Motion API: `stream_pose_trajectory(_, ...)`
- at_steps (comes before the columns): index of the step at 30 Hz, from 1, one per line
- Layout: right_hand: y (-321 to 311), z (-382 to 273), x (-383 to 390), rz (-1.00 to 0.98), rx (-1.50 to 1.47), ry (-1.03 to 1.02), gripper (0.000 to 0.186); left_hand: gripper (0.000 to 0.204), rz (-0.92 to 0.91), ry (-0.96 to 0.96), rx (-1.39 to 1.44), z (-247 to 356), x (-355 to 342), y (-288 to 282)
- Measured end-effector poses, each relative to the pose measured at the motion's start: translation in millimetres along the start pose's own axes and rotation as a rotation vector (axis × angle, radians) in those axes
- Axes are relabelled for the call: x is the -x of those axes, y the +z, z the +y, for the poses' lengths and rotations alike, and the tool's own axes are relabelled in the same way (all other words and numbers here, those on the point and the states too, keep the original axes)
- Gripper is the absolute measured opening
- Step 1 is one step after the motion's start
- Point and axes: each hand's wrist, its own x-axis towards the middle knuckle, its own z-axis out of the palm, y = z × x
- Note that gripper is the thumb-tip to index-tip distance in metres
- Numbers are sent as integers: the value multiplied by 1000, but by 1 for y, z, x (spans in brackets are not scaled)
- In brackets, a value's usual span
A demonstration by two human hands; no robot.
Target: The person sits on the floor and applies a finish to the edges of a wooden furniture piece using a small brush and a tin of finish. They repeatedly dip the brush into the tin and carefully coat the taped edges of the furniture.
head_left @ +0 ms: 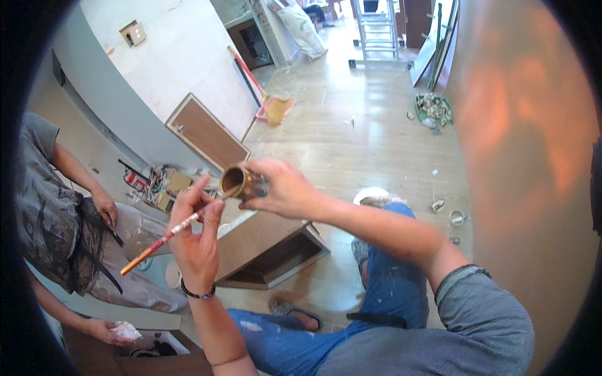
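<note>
- Nearest me, the person wears a grey shirt (pixel 483 313) and blue jeans (pixel 392 276) flecked with white.
- The left hand (pixel 197 232), dark band at the wrist (pixel 199 293), has thumb and fingers clamped on a slim brush (pixel 166 238); its orange end points down to the left.
- The right hand (pixel 282 188) is wrapped around a brown, stained cylindrical container (pixel 252 187), held up before the body, open mouth tilted leftward.
- The step in hand looks like working the brush at that mouth: its upper end meets the rim, though I can't tell whether the tip is inside. I'd judge that the next move calls for a steady container and a light grip on the handle.
- Below the hands, a box-like wooden cabinet (pixel 276 250) stands on the floor (pixel 351 144), its open side showing.
- To the left stands a co-worker (pixel 56 219) in stained clothes; one hand (pixel 105 208) hangs loose, the other (pixel 106 332) holds something white and crumpled (pixel 126 330).
- Past them, a red extinguisher (pixel 133 180) sits amid clutter; its label is too small for me to read.
- A framed brown panel (pixel 210 130) leans on the wall; a broom (pixel 277 109) is beyond, and a green basket of rubble (pixel 434 109) opposite.
- Farthest off, a white sack (pixel 301 30) bears coloured printing I can't make out, and a stepladder (pixel 378 31) stands upright.
</note>
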Motion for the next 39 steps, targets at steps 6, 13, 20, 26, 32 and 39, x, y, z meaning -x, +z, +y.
stream_pose_trajectory(6,-11,19,22,-46,33,5,66,34,-42,-61,-28,-10,16,15)
stream_pose_trajectory(13,-18,34,23,-130,39,1,61,22,-115,-32,106,-44,32,26)
stream_pose_trajectory(20,-9,37,22,-177,9,38,65,26,17,-99,118,-45,32,12)
stream_pose_trajectory(26,-2,44,22,-149,61,0,65,20,64,-84,90,-48,39,-5)
stream_pose_trajectory(32,1,49,20,-122,103,-22,63,18,85,-112,98,-52,52,-18)
stream_pose_trajectory(39,3,48,20,-131,149,-28,63,17,83,-190,125,-53,57,-19)
